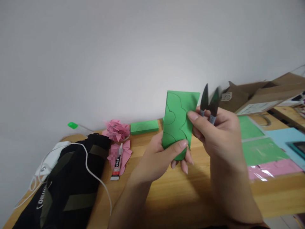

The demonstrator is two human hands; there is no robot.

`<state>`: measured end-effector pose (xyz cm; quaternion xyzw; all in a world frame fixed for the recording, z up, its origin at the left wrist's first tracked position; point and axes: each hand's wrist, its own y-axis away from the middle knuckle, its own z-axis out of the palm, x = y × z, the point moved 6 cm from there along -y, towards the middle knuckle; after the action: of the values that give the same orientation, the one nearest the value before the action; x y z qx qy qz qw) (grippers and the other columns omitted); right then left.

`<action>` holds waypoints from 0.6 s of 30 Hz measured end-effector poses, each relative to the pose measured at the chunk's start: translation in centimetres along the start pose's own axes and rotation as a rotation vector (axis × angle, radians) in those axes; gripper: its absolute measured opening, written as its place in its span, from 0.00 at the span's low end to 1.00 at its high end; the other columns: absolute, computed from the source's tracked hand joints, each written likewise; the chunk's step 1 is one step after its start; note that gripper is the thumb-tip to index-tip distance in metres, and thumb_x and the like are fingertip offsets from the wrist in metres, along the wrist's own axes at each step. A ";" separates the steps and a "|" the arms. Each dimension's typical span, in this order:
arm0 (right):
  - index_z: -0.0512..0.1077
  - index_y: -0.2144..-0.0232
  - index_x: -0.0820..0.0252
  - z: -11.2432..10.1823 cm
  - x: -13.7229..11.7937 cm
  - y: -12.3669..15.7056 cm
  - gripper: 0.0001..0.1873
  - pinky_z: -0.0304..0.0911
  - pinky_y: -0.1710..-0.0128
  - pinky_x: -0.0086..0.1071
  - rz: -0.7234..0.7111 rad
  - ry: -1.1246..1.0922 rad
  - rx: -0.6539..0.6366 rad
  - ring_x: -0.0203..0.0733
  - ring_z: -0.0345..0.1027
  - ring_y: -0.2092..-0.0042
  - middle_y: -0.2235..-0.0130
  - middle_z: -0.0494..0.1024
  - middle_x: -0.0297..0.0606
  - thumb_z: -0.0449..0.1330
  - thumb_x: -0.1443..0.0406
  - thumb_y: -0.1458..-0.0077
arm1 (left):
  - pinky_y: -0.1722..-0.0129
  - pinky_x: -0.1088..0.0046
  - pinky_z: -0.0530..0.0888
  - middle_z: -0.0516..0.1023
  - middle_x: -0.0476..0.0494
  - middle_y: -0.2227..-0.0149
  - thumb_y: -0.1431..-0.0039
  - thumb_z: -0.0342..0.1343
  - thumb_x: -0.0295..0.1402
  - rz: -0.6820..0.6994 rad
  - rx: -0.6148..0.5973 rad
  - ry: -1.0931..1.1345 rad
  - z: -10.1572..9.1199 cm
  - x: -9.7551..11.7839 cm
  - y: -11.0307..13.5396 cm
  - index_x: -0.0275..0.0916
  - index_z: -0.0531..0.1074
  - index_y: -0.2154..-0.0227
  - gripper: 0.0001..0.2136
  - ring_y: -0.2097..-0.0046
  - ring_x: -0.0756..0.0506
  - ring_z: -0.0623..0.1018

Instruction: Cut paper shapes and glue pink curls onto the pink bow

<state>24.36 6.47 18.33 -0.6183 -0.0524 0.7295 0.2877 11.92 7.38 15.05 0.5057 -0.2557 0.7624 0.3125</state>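
A folded piece of green paper (175, 117) with curved, cloud-like outlines drawn on it is held upright above the table. My left hand (164, 156) grips its lower part, thumb on the front and fingers behind. My right hand (220, 133) pinches the paper's right edge between thumb and finger. In that same hand sits a pair of scissors (214, 103), blades pointing up and spread apart, its handles hidden in the palm. A cut shows at the paper's lower right edge, near my left thumb.
Pink paper flowers (116, 129), a glue tube (116, 163) and a green paper stack (144, 126) lie behind to the left. A black bag (73, 184) with a white cable covers the left side. Packaged coloured paper (267, 152) and a cardboard box (259, 95) are at right.
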 end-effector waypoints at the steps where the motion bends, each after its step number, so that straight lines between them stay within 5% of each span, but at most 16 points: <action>1: 0.70 0.79 0.59 0.2 -0.1 0.0 0.14 0.44 0.85 0.25 0.011 0.011 -0.022 0.26 0.51 0.82 0.81 0.60 0.24 0.68 0.69 0.44 | 0.81 0.82 0.60 0.75 0.49 0.77 0.36 0.57 0.36 0.014 0.004 0.004 0.0 0.1 0.0 0.34 0.69 0.74 0.13 0.79 0.56 0.74; 9: 0.71 0.71 0.58 2.6 0.1 1.1 0.09 0.67 0.82 0.30 0.247 -0.042 -0.424 0.44 0.76 0.81 0.82 0.77 0.32 0.64 0.64 0.39 | 0.82 0.84 0.62 0.77 0.48 0.78 0.36 0.58 0.34 0.088 0.062 0.058 -0.6 0.4 -0.1 0.34 0.69 0.74 0.12 0.80 0.56 0.74; 13: 0.69 0.76 0.58 2.2 0.0 0.7 0.13 0.61 0.83 0.27 0.207 -0.011 -0.382 0.37 0.69 0.83 0.84 0.72 0.29 0.65 0.64 0.40 | 0.82 0.84 0.66 0.80 0.45 0.76 0.36 0.58 0.35 0.072 0.024 0.121 -0.5 0.1 -0.1 0.34 0.70 0.69 0.09 0.79 0.52 0.77; 18: 0.66 0.83 0.60 1.6 -0.4 -0.1 0.19 0.49 0.83 0.24 0.125 -0.031 -0.298 0.27 0.49 0.81 0.83 0.60 0.24 0.67 0.66 0.44 | 0.79 0.79 0.73 0.82 0.41 0.74 0.37 0.58 0.40 -0.055 -0.052 0.164 0.1 -0.3 0.3 0.35 0.69 0.60 0.13 0.75 0.46 0.82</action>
<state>22.92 6.81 19.10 -0.6449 -0.1259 0.7396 0.1461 11.84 7.09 14.82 0.4403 -0.2348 0.7855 0.3662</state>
